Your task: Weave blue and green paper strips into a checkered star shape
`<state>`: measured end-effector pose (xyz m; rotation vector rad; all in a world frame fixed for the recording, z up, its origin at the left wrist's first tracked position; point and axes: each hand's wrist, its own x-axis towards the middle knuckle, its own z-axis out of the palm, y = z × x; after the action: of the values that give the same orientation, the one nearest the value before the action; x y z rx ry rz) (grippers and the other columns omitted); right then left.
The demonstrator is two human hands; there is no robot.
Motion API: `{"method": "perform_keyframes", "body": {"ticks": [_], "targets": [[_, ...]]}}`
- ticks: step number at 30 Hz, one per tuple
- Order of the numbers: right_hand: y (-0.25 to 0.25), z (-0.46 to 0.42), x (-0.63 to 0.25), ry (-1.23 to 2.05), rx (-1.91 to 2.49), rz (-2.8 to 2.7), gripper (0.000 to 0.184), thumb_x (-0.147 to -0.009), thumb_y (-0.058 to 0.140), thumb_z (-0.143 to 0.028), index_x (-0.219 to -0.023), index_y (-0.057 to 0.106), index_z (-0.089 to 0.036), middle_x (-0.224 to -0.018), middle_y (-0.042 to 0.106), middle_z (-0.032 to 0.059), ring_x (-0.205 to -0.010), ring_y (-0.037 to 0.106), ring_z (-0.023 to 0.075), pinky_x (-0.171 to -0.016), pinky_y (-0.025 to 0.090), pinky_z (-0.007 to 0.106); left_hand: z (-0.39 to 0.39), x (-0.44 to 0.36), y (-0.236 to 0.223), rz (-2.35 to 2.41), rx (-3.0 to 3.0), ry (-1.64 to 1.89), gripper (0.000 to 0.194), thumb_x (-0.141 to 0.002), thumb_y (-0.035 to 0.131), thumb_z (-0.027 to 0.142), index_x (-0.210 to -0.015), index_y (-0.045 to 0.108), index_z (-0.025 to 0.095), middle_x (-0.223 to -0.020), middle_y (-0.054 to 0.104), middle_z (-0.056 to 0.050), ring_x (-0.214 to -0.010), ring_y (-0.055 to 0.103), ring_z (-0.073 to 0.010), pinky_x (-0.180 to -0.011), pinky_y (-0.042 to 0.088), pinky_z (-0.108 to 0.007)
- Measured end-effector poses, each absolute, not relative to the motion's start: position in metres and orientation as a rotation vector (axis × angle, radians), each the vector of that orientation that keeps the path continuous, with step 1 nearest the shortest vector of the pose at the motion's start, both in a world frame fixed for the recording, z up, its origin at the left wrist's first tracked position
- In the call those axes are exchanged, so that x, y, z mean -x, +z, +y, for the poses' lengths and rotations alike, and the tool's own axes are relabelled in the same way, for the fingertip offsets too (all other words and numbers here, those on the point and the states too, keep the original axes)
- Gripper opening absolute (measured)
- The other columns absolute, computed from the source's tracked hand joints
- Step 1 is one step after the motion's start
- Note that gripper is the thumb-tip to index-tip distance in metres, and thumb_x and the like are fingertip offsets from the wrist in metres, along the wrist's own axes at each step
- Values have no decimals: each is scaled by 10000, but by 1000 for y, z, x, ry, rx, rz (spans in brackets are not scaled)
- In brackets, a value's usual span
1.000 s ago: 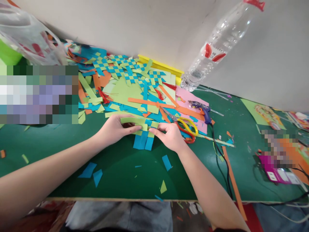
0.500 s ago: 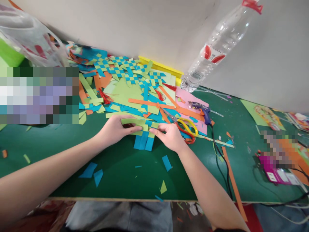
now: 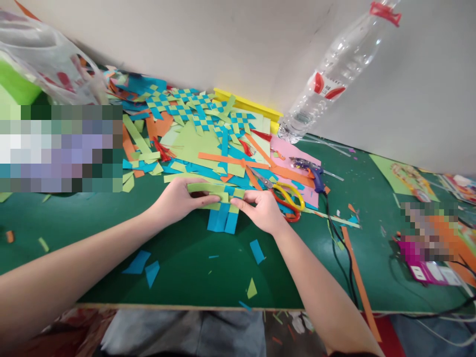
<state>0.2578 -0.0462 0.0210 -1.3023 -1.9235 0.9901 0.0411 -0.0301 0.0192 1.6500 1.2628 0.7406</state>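
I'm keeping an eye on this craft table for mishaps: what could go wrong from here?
The blue and green woven paper piece, pinched by the left hand and right hand, might crease or loosen under uneven pulling.
The scissors lie close beside the right hand, so a sideways move could knock them.
The glue gun trails a black cord near the right forearm, which could snag it.

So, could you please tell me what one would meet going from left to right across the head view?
Plastic bag, left hand, woven paper strips, right hand, glue gun, long orange strip, magenta item.
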Motion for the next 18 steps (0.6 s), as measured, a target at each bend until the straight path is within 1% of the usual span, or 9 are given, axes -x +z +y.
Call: {"method": "perform_keyframes", "body": {"ticks": [3, 5, 8, 12, 18], "targets": [[20, -45, -259, 1014, 1296, -1853, 441, -806, 566, -512, -547, 461, -171, -566, 361, -39, -558, 329, 87, -534, 299, 231, -31, -41, 17, 1140, -1447, 761, 332, -702, 696, 463, -915, 723, 210, -877, 736, -19, -794, 674, -206, -721, 544, -286], [20, -44, -261, 1015, 1284, -1805, 444, -797, 583, -505, -540, 438, -173, -572, 349, -42, -551, 320, 82, -526, 295, 228, -31, -41, 16, 1120, -1348, 812, 340, -737, 660, 486, -914, 726, 203, -911, 738, -27, -833, 676, -215, -780, 539, -298], [21, -43, -262, 988, 1268, -1759, 466, -784, 609, -486, -519, 381, -179, -563, 316, -50, -532, 292, 72, -509, 282, 224, -31, -40, 15, 1159, -1311, 821, 340, -743, 653, 498, -878, 741, 199, -874, 745, -31, -819, 682, -215, -789, 540, -291], [24, -44, -260, 940, 1261, -1781, 445, -795, 594, -487, -526, 420, -178, -561, 374, -44, -534, 331, 77, -504, 291, 230, -30, -40, 18, 1173, -1347, 741, 324, -713, 691, 475, -923, 741, 233, -873, 749, -12, -808, 690, -203, -809, 542, -288], [24, -46, -258, 812, 1237, -1825, 425, -835, 563, -419, -522, 410, -177, -534, 400, -47, -528, 353, 75, -503, 275, 231, -30, -39, 18, 1200, -1400, 705, 336, -733, 661, 502, -922, 742, 236, -877, 749, -13, -835, 688, -213, -842, 532, -312]]}}
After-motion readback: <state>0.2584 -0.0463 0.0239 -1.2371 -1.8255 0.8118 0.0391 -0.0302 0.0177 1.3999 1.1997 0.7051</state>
